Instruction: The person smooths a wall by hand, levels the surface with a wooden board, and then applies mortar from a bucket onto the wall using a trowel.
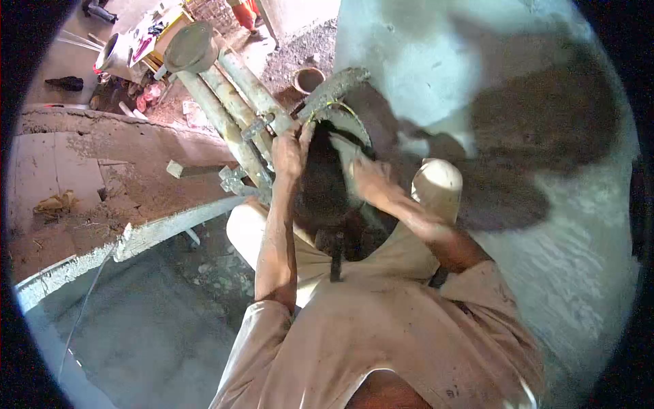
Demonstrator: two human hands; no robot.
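Viewed from above, at a height beside a rendered grey wall [545, 225]. Left hand [287, 153] closed around a clamp fitting [276, 124] where the scaffold tubes [228, 109] meet; grip pressed tight about the metal. Right hand [368, 178] lower, set against a curved, mortar-caked bar [334, 88] that arcs over a dark opening [327, 198]; grip of this hand partly hidden, so cannot tell whether curled shut or merely bearing on the edge.

Handling, judged: tubes and clamp steel, stiff and heavy, unlikely to flex; surfaces crusted with dried mortar, hence rough rather than slippery, though loose grit could shed under the palm. Best taken at the clamp body or on bare tube just beside it, away from the bolt ends. Curved bar likewise rigid; edge possibly sharp.

Count: three tubes running side by side, one capped by a round disc [191, 46]; one clamp clearly visible under the hand, a second [235, 180] lower down. One pot [308, 78] on the ground far below. Two hands, one person.
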